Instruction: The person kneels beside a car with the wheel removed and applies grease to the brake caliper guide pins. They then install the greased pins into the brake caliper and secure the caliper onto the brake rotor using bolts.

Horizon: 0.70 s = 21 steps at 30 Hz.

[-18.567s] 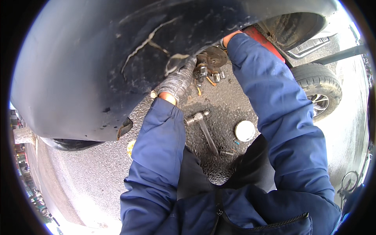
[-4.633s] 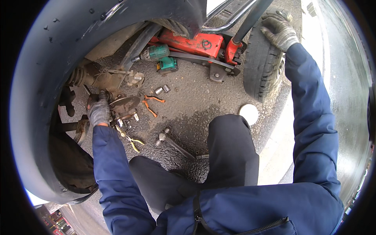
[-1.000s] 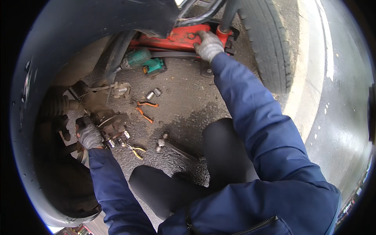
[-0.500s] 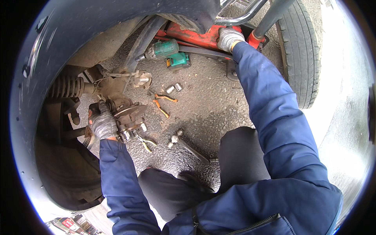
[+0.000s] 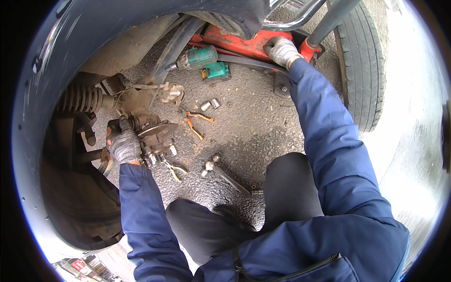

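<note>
Gloved in grey, my left hand [image 5: 125, 142] is closed around the dark, greasy side of a wheel hub assembly [image 5: 157, 137]; its fingertips are partly hidden. A coil spring [image 5: 82, 97] sits just beyond it, inside the wheel arch. Over at the far right, my right hand [image 5: 283, 51], also gloved, rests with curled fingers against a red floor jack [image 5: 237, 43]. Whatever those fingers hold, if anything, is hidden. Yellow-handled pliers [image 5: 176, 171] lie close to the hub.
A green cordless impact wrench [image 5: 202, 56] lies near the jack. Orange-handled pliers [image 5: 199, 116], two sockets [image 5: 210, 105] and a ratchet wrench [image 5: 230, 178] are on the wet asphalt. A tyre [image 5: 361, 66] stands at right; the dark fender [image 5: 155, 23] arches overhead.
My right hand has shifted slightly right and nearer along the jack, its fingers more curled. My left hand stays at the hub assembly. The view has moved slightly.
</note>
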Tool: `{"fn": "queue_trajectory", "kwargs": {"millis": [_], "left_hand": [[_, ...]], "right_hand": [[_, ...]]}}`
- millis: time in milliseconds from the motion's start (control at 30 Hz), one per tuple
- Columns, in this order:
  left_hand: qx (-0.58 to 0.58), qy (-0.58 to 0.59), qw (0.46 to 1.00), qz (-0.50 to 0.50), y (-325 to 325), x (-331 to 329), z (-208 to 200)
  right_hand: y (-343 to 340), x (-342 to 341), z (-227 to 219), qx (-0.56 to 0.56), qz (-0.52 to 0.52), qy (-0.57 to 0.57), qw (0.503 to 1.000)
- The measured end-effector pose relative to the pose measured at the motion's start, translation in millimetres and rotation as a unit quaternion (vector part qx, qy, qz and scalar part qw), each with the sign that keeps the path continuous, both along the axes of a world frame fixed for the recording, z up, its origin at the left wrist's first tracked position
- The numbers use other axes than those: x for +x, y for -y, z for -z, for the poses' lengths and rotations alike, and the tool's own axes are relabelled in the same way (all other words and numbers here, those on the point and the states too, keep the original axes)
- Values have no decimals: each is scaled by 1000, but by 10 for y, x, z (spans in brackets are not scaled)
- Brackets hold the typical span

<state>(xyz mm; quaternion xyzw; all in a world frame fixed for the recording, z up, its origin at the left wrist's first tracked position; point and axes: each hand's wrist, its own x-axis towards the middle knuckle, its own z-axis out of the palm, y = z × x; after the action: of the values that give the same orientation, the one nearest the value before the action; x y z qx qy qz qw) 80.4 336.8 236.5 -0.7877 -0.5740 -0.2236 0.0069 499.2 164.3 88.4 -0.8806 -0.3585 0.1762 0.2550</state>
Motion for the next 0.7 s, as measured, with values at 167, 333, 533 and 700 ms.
{"fn": "queue_trajectory", "kwargs": {"millis": [167, 333, 533, 700], "left_hand": [[33, -35, 999, -18, -31, -9, 21], [35, -41, 999, -5, -44, -30, 42], [32, 70, 996, 45, -70, -123, 77], [30, 311, 948, 58, 192, -562, 170]], "right_hand": [[284, -253, -65, 239, 108, -500, 825], [375, -589, -324, 307, 61, -594, 741], [359, -1024, -660, 306, -15, -622, 720], [195, -1607, -929, 232, -40, -640, 731]]}}
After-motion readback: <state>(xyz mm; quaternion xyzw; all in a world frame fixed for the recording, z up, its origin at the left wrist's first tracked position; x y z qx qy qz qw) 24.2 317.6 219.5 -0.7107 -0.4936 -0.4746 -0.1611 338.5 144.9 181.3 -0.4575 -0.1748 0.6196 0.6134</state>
